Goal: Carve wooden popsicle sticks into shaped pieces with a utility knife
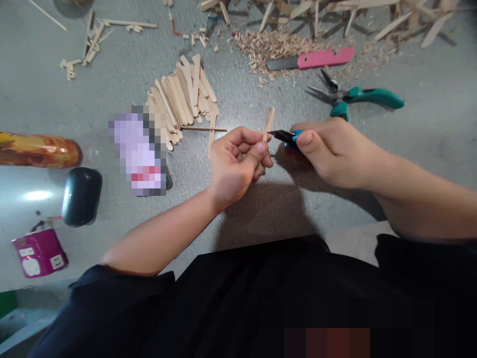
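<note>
My left hand (238, 161) is closed around a wooden craft stick (268, 123), which stands upright out of the fist. My right hand (328, 151) grips a blue-handled cutter (288, 136); its dark blade tip touches the side of the stick just above my left thumb. Both hands hover over the grey floor, a little in front of my lap.
A pile of craft sticks (182, 99) lies just beyond my left hand. Teal pliers (354, 97), a pink-handled knife (316, 58) and wood shavings (268, 47) lie further back. At left are an orange cylinder (37, 149), a black object (81, 195) and a magenta power strip (39, 252).
</note>
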A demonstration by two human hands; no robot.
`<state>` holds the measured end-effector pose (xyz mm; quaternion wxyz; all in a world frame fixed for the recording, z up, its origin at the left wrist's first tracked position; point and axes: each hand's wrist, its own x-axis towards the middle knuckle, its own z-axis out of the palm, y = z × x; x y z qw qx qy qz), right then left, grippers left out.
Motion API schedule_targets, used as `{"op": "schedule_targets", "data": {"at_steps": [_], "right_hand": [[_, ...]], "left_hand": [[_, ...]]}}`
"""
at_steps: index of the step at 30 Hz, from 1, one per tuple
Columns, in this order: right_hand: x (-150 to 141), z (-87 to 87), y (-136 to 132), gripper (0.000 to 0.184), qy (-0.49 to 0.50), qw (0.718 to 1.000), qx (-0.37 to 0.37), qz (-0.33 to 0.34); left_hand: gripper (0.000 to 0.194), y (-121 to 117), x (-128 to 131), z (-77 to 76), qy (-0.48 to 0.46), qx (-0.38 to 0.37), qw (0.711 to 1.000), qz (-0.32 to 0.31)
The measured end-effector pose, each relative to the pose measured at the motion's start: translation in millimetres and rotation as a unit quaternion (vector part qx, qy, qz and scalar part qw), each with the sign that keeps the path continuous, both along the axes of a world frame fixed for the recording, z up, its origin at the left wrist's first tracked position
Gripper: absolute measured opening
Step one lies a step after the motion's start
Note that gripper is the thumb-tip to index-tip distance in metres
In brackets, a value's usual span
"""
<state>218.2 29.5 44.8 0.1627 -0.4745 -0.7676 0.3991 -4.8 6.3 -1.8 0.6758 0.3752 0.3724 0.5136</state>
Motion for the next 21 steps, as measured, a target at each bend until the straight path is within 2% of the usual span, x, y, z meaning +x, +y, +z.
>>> {"op": "schedule_targets", "data": {"at_steps": [5,9,11,15,19,21], "right_hand": [[-1,2.4,1,0.031,-0.063,0.997,0.044,0.019],[-2,6.4,-3,0.033,-0.095,0.989,0.110,0.028],[-3,8.0,-6,0.032,-0.109,0.987,0.121,0.019],[-5,8.4,-9,0.012,-0.045,0.996,0.069,-0.046],[-6,8.4,-11,0.020,0.041,0.983,0.101,-0.148],[-5,10.4,-10,0.022,0.033,0.982,0.110,-0.151]], "left_hand": [[0.046,0,-1,3.2,0.010,-0.025,1.000,0.004],[0.047,1,-3,3.2,0.024,-0.021,0.999,-0.006],[0.046,2,-4,1.8,0.037,-0.010,0.999,-0.011],[0.037,1,-2,-2.9,0.070,0.020,0.997,0.010],[0.031,-3,0,-4.9,0.117,0.068,0.991,0.018],[0.033,-4,1,-3.7,0.141,0.082,0.986,0.015]]}}
